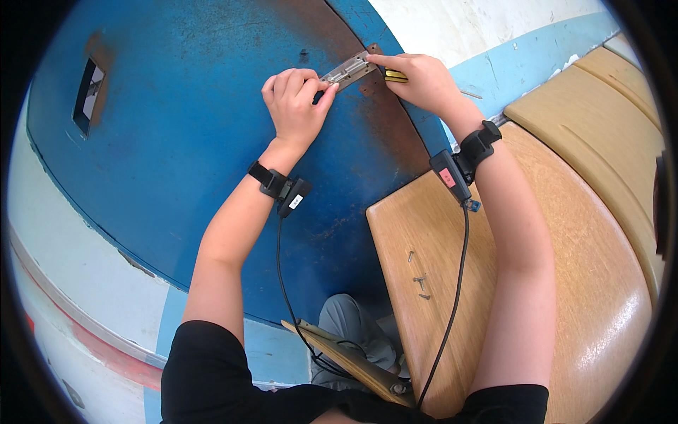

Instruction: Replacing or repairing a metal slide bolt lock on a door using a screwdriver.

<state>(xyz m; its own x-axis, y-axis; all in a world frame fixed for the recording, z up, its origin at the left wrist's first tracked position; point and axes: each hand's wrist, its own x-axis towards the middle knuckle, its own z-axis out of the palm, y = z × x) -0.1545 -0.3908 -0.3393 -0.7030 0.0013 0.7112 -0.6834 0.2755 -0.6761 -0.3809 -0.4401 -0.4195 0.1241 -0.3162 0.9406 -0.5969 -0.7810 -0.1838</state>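
A silvery metal slide bolt lies slantwise against the blue metal door, close to its rusty edge. My left hand is closed at the bolt's lower left end, thumb and fingers gripping it. The index finger of my right hand presses on the upper right end. Tucked in the curled fingers of that hand is a screwdriver with a yellow and black handle; its thin shaft sticks out on the far side of the hand. The palm hides its middle.
Several loose screws lie on the wooden desktop at the right. A tan chair-like panel stands beyond it. The door has a rectangular slot at the left. Black cables hang from devices strapped to both wrists.
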